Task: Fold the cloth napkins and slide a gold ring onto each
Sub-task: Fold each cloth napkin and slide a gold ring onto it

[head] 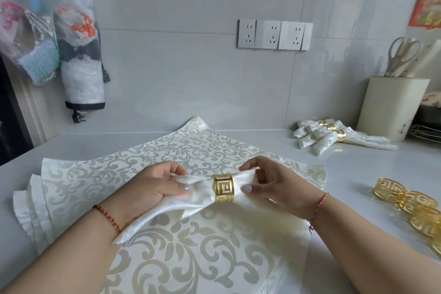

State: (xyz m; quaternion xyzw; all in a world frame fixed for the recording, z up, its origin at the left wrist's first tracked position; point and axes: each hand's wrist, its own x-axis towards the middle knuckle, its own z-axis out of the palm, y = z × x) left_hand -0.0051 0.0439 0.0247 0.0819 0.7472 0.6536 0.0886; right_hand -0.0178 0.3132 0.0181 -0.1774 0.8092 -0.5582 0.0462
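Left hand [155,186]: fingers clamped on rolled napkin [191,200].
Right hand [269,188]: fingers pinching its other end.
Gold ring [223,188]: should be centred, folds kept smooth.

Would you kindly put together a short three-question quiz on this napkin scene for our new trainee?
1. True or false: the gold ring already sits around the folded napkin held over the stack of flat napkins.
2. Which hand grips the napkin on the side toward the spare rings? A) left hand B) right hand
3. Fill in: the finished napkins lie beside the cream ______ that holds the scissors.

Key: 1 true; 2 B; 3 holder.
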